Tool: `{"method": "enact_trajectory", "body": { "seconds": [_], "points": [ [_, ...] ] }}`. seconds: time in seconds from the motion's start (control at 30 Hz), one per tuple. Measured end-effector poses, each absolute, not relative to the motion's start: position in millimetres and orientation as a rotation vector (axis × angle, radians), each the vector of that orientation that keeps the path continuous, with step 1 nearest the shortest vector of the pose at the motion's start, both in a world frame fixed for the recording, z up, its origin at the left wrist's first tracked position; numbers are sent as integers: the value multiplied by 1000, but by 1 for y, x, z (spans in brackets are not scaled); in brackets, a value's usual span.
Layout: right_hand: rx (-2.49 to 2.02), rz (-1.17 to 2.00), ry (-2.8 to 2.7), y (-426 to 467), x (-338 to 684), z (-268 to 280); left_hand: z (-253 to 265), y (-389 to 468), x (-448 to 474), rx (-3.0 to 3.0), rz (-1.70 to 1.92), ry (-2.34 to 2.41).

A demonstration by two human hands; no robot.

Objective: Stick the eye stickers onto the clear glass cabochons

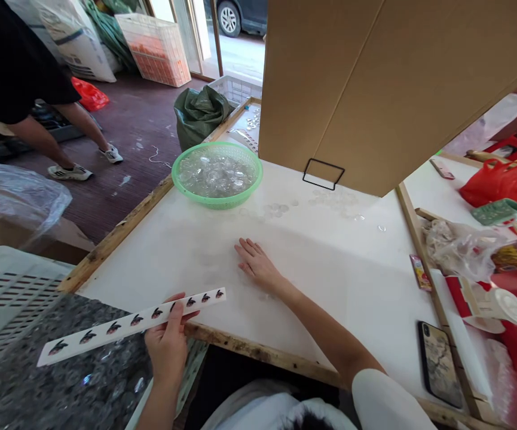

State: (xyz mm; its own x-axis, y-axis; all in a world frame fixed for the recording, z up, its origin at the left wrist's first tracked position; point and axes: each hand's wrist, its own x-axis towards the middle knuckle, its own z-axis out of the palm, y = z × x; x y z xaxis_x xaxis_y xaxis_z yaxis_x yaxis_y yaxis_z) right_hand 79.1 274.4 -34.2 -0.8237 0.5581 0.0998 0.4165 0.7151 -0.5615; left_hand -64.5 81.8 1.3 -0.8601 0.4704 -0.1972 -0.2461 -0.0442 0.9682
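Observation:
My left hand [168, 340] grips a long white strip of stickers [124, 325] near its middle, thumb on top. Printed along the strip is a row of dark, eye-like pictures, one of them partly under my thumb. My right hand [260, 267] lies palm down on the white tabletop [330, 286], fingers stretched out, holding nothing. Beyond it stands a light green plastic basket [216, 203] filled with clear, shiny pieces [217, 170]. A few clear round pieces [276, 210] lie on the tabletop between basket and hand.
A large cardboard box [366, 89] rises at the back right. Left of the table, a white crate [11, 280] holds many dark, glossy pieces [74, 388]. A phone [440, 361] lies at the right edge. Wooden strips [119, 233] border the table. Another person [25, 65] stands at far left.

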Motion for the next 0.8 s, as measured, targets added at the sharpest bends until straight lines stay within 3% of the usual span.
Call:
{"method": "enact_trajectory", "body": {
  "seconds": [0.2, 0.3, 0.47, 0.63, 0.8],
  "points": [
    [-833, 1039, -2166, 292, 103, -39, 5, 85, -65, 195, 2006, 1699],
    [-1000, 871, -2005, 323, 141, -45, 5, 87, -65, 199, 1990, 1718],
    [-1613, 250, -1895, 406, 265, -39, 4, 89, -66, 224, 1971, 1769],
    [-1877, 83, -1696, 448, 372, -28, -1, 91, -68, 233, 1910, 1871],
    [-1820, 166, -1949, 422, 375, -45, -1, 92, -68, 228, 1834, 2015]
  ]
}}
